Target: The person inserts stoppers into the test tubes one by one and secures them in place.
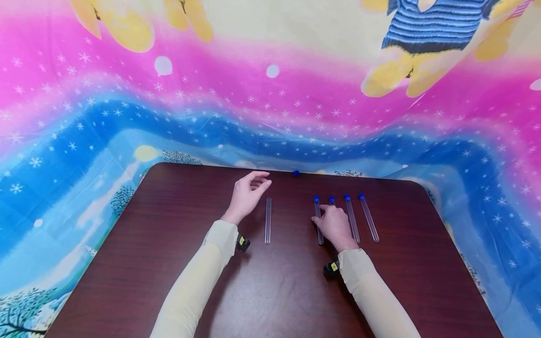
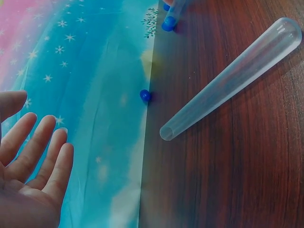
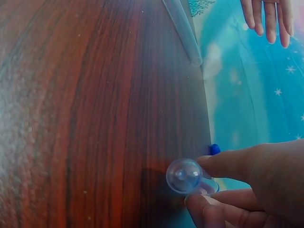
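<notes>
My right hand pinches the leftmost blue-capped test tube between thumb and fingers. In the right wrist view the rounded clear end of that test tube points toward the camera. My left hand holds nothing; its fingers are relaxed and spread in the left wrist view. Just right of it lies a clear test tube without a cap, its open mouth facing the far edge. A loose blue cap sits at the table's far edge.
More blue-capped test tubes stand in a row at the right, among them the rightmost tube; my right hand partly covers one beside it. Behind the dark wooden table hangs a printed cloth, close along the far edge.
</notes>
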Tool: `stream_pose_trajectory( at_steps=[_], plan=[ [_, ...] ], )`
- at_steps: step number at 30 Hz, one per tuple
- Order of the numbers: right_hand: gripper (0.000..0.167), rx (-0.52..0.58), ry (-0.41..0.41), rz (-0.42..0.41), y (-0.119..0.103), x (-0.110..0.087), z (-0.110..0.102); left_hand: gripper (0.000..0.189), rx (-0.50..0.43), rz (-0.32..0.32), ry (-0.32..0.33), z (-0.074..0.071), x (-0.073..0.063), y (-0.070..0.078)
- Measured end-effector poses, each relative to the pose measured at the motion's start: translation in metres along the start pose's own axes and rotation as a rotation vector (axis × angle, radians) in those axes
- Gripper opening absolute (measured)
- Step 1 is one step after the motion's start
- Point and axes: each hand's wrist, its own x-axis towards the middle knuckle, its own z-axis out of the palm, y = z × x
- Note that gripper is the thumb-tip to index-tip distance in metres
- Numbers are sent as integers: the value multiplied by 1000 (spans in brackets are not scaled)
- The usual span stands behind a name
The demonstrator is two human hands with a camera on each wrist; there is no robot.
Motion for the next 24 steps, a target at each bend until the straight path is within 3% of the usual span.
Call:
stream_pose_trajectory(
  at_steps=[24],
  plan=[
    [55, -29, 2, -6, 1, 2, -1, 28, 47, -48, -32, -2, -7, 2]
  ],
)
